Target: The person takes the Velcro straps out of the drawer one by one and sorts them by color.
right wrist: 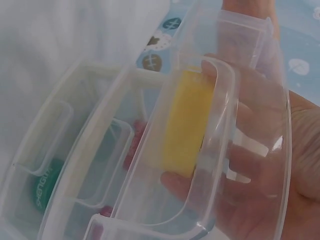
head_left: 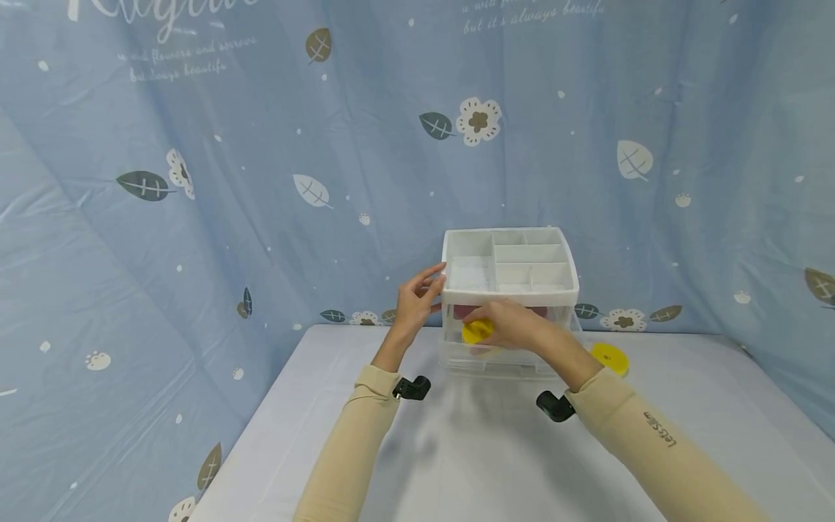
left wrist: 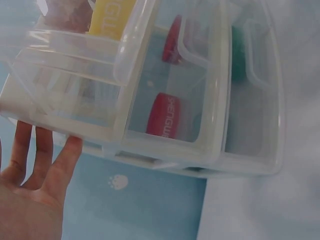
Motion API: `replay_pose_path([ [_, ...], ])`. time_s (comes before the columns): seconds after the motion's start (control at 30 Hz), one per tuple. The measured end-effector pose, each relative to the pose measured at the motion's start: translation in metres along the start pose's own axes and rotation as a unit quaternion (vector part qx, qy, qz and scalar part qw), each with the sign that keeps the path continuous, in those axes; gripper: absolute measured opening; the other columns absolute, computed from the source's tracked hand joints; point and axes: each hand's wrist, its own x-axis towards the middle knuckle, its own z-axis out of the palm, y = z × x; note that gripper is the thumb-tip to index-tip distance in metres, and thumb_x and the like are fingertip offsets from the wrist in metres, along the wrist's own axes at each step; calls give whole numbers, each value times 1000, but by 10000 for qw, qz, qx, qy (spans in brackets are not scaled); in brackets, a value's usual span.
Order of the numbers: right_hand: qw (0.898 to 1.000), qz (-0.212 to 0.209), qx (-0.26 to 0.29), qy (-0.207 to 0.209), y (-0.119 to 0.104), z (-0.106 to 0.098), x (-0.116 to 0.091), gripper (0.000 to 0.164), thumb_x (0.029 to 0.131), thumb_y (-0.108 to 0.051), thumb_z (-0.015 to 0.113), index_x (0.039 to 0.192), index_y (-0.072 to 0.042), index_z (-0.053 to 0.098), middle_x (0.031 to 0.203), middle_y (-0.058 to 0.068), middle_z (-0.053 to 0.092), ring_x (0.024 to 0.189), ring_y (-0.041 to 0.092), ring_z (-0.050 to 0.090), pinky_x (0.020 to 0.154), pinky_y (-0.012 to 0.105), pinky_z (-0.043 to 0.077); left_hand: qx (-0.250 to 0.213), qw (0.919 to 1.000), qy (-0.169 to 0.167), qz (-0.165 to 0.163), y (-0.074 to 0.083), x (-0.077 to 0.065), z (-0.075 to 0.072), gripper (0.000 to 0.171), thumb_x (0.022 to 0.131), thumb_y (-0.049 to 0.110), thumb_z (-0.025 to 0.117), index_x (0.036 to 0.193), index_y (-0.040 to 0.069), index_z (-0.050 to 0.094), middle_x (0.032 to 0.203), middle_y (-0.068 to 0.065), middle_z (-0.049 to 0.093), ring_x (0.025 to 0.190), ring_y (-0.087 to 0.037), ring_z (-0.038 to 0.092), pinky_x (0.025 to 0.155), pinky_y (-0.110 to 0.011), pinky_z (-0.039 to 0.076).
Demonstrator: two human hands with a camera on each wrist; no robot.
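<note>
My right hand (head_left: 512, 322) reaches into the pulled-out clear top drawer (right wrist: 260, 150) of a small white drawer organizer (head_left: 512, 297). Its thumb and fingers pinch a yellow disc-shaped case (head_left: 478, 331), which has white lettering in the left wrist view. My left hand (head_left: 415, 301) steadies the organizer's upper left side. In the left wrist view its fingertips (left wrist: 72, 145) press against the white frame, fingers fairly straight. Two red disc-shaped cases (left wrist: 165, 115) show through the middle drawer, and a green one (right wrist: 47, 187) through the bottom drawer.
The organizer's top tray (head_left: 472, 270) is divided into several compartments. Another yellow disc-shaped case (head_left: 609, 358) lies on the white-covered table (head_left: 457, 464) to the right of the organizer. A blue patterned curtain (head_left: 365, 145) hangs behind the table.
</note>
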Motion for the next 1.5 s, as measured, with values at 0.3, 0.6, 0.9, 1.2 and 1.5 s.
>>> replay_pose_path([
  [0.3,9999,-15,-28,116,0,0,0,42,81,-23,82,118,-7,72,118,10,71,101,26,64,98,45,55,12,10000,30,-27,-1,0,-1,42,97,39,61,136,23,60,118,-18,62,102,-22,67,84,-43,61],
  [0.6,9996,-139,11,231,2,0,0,36,81,-23,82,113,-7,74,113,9,73,96,24,65,94,42,57,-40,10000,27,-67,-1,0,0,37,97,37,61,133,30,62,116,-13,63,104,-23,67,87,-47,60],
  [0.9,9990,-301,227,247,6,-3,-4,39,80,-24,83,114,-8,74,114,8,73,98,25,64,95,43,57,-31,10000,11,-24,-1,0,0,44,98,37,60,138,20,59,117,-17,62,102,-21,67,88,-50,59],
  [1.2,9965,25,836,-13,7,-15,-9,37,83,-26,80,116,-10,73,115,6,72,91,20,60,84,32,55,-42,10000,-2,-14,-1,-1,-1,40,97,38,62,135,27,61,116,-15,63,103,-22,68,88,-49,59],
  [1.5,9953,344,904,-55,4,-27,-17,41,82,-33,81,117,-13,73,111,3,72,86,18,56,74,27,48,-132,9999,-33,-62,0,-1,-1,42,96,39,62,136,27,60,117,-16,61,103,-22,68,90,-52,58],
])
